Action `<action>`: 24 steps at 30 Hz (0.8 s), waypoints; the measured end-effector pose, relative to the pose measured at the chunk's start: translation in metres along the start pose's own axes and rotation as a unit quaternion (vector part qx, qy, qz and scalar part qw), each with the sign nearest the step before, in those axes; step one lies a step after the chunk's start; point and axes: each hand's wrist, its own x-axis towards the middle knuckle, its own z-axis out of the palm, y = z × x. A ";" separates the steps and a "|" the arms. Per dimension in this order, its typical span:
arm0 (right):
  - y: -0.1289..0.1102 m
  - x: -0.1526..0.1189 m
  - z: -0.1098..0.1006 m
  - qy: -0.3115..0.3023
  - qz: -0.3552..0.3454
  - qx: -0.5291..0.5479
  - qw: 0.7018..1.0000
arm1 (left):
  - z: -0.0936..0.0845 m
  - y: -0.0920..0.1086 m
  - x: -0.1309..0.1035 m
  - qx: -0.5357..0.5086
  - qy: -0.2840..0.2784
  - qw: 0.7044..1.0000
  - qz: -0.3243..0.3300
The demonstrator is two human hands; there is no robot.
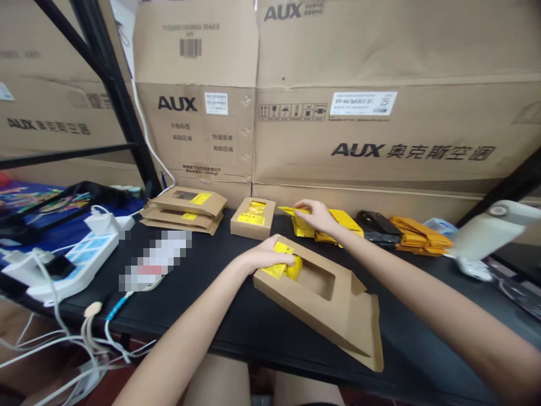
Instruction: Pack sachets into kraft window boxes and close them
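My left hand (270, 256) is closed around the far left end of a brown cardboard window box (315, 318), its thumb across the yellow label. The box lies tilted on the black table, with its near right end flap open. Through the window a yellow packet (295, 267) shows beside my thumb. Further back, my right hand (316, 213) pinches a thin yellow packet (291, 211) above a pile of yellow packets (347, 223). Part of that pile is hidden behind my right hand and forearm.
A small window box (262, 225) holding yellow packets and stacked flat boxes (186, 206) stand at the back. Rightwards lie black packets (376, 226), orange packets (422, 237) and a white bottle (486, 237). A power strip (84, 262) with cables is at left; large cartons (393, 135) wall the rear.
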 end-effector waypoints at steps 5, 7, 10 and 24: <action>0.013 -0.048 -0.054 0.028 0.230 0.544 0.806 | 0.007 -0.006 0.005 -0.021 0.068 0.997 0.034; 0.019 -0.073 -0.070 0.003 0.274 0.632 0.725 | 0.010 -0.009 0.007 -0.030 0.093 0.994 0.053; 0.033 -0.102 -0.076 0.022 0.293 0.685 0.667 | 0.014 -0.012 0.009 -0.049 0.137 0.987 0.072; 0.068 -0.128 -0.068 0.001 0.274 0.551 0.788 | 0.011 -0.019 0.018 -0.037 0.232 0.965 0.117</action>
